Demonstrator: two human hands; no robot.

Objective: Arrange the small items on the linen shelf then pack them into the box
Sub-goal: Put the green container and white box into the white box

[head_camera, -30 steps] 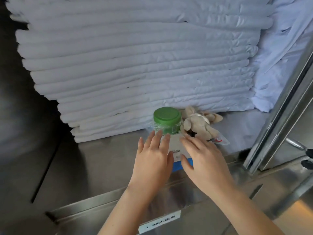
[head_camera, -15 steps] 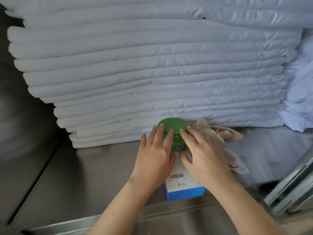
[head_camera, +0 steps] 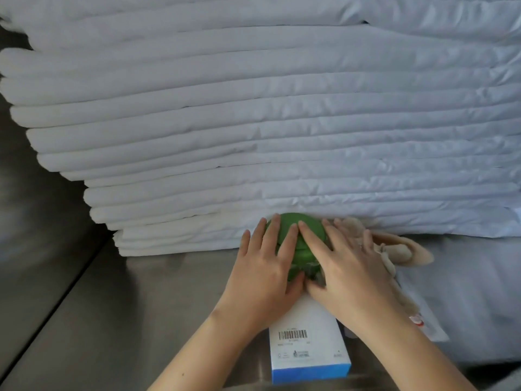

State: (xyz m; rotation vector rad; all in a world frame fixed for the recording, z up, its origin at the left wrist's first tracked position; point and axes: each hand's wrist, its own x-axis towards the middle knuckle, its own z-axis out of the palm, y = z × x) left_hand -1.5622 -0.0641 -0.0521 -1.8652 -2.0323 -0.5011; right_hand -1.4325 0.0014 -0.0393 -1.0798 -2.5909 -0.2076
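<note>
Both hands laid on green-lidded jar (head_camera: 303,235), w/ fingers spread flat over lid, not curled under. Left hand (head_camera: 263,273) covers lid's left half; fingers (head_camera: 272,235) reach to lid's far edge, thumb tucked at jar's near side. Right hand (head_camera: 348,273) covers lid's right half; index fingertip (head_camera: 303,228) touching left middle fingertip at lid centre, thumb meeting left thumb in front of jar. Clasped btwn both palms from two sides; can't tell whether lifted or standing on shelf.

Jar sits just beyond knuckles, right up against bottom folds of white linen stack (head_camera: 267,122), which rises well above fingertips and fills whole upper view.

Beige plush toy (head_camera: 400,248) lies just right of right-hand fingers, partly under them; outer fingers rest on its head end. Limbs point right, away from jar. Clear plastic wrapper w/ red mark (head_camera: 423,324) near right wrist, under toy.

White carton w/ barcode & blue end (head_camera: 307,345) lies flat btwn the two wrists, near side of thumbs, far end hidden under palms, touching or nearly touching jar (can't tell).

Metal shelf (head_camera: 141,320) bare left of left hand; dark seam runs diagonally further left. White sheet (head_camera: 479,292) spread on shelf right of right forearm.
</note>
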